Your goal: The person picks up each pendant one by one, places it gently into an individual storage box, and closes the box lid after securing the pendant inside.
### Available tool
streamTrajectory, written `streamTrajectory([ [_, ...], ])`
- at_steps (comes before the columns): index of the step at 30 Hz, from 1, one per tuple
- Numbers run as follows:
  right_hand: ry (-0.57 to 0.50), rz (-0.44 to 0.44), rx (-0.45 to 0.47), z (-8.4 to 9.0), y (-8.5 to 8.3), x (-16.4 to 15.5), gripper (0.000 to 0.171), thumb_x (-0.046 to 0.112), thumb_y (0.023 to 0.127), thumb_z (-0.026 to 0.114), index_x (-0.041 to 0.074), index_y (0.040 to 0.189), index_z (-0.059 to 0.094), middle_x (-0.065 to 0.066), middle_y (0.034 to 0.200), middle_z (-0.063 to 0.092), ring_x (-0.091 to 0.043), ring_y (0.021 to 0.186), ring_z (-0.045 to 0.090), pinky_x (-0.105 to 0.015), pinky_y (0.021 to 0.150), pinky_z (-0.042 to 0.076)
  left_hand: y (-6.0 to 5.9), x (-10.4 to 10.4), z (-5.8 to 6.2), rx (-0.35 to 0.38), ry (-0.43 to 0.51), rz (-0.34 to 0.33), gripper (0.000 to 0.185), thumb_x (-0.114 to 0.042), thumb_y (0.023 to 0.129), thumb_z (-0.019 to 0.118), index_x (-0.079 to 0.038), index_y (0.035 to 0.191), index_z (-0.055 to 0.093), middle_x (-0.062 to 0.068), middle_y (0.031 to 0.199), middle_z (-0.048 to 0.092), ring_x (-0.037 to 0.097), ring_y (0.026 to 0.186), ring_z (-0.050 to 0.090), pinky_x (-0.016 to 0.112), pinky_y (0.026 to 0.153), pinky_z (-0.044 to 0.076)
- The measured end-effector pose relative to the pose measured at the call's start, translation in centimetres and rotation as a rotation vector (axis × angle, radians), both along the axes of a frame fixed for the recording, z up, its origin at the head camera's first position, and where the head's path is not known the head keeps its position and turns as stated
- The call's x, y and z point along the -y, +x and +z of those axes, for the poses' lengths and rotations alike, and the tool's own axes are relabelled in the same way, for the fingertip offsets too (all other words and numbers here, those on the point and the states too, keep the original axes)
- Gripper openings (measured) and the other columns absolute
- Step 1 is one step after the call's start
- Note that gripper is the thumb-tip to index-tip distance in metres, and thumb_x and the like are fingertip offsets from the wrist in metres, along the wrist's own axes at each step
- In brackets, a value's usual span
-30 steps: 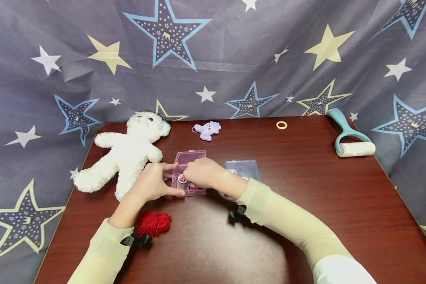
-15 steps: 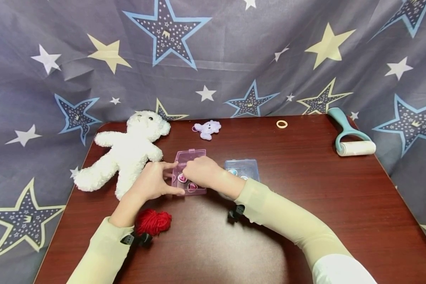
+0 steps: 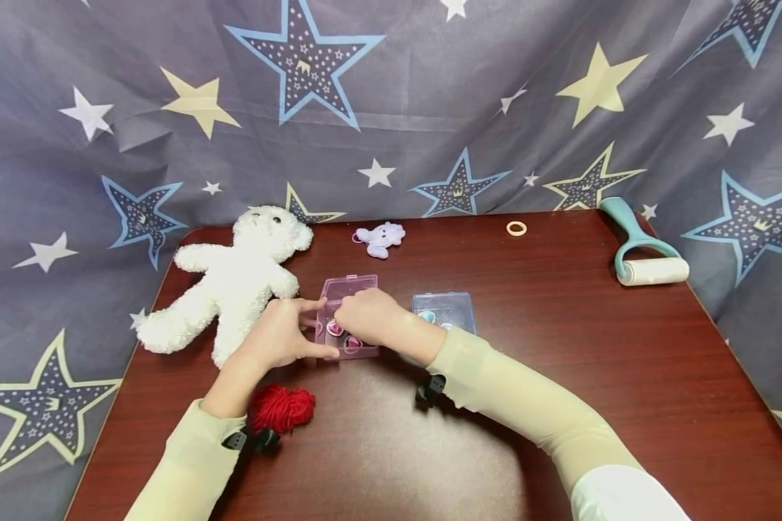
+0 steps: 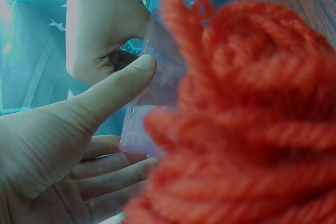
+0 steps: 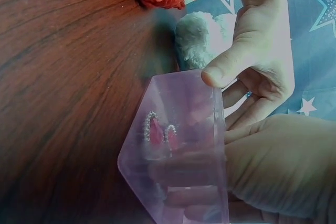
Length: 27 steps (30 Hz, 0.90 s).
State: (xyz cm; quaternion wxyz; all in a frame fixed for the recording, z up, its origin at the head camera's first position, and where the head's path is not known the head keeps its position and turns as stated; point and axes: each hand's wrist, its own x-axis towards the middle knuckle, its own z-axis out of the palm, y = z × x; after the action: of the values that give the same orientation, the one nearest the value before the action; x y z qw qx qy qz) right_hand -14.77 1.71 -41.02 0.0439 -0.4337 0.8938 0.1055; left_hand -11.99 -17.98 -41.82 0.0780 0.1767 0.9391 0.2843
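A clear pink plastic box (image 3: 365, 353) stands with its lid up at the middle of the table. Inside lie pink heart-shaped trinkets (image 5: 154, 129) with beaded edges. My left hand (image 3: 279, 334) holds the box at its left side, the thumb at the near edge and the index finger toward the hinge. The fingers of my right hand (image 3: 373, 317) reach down into the box and show faintly through its wall in the right wrist view; I cannot tell whether they pinch anything. Right of it, a clear blue box (image 3: 452, 305) holds trinkets, one of them blue, partly behind my right wrist.
Red yarn (image 3: 283, 407) lies beside my left wrist and fills much of the left wrist view. A white teddy bear (image 3: 231, 278) lies at left, a small lilac plush (image 3: 382, 237) at the back. A cream ring (image 3: 516, 229) and a lint roller (image 3: 654, 270) are farther right.
Both hands stay at the pink box. My right wrist and forearm have shifted very slightly left, showing more of the blue trinket than a second ago.
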Motion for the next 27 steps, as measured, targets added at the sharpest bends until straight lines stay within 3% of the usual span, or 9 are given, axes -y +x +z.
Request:
streamTrajectory([
  [27, -0.014, -0.032, 0.013, 0.18, 0.08, 0.03, 0.013, 0.021, 0.101, 0.070, 0.021, 0.108, 0.081, -0.001, 0.105, 0.081, -0.022, 0.087, 0.077, -0.039, 0.078, 0.066, 0.22, 0.01, 0.10, 0.010, 0.007, 0.002, 0.091, -0.037, 0.067, 0.103, 0.004, 0.140, 0.067, 0.021, 0.121, 0.079, 0.026, 0.097, 0.082, 0.049, 0.091, 0.065],
])
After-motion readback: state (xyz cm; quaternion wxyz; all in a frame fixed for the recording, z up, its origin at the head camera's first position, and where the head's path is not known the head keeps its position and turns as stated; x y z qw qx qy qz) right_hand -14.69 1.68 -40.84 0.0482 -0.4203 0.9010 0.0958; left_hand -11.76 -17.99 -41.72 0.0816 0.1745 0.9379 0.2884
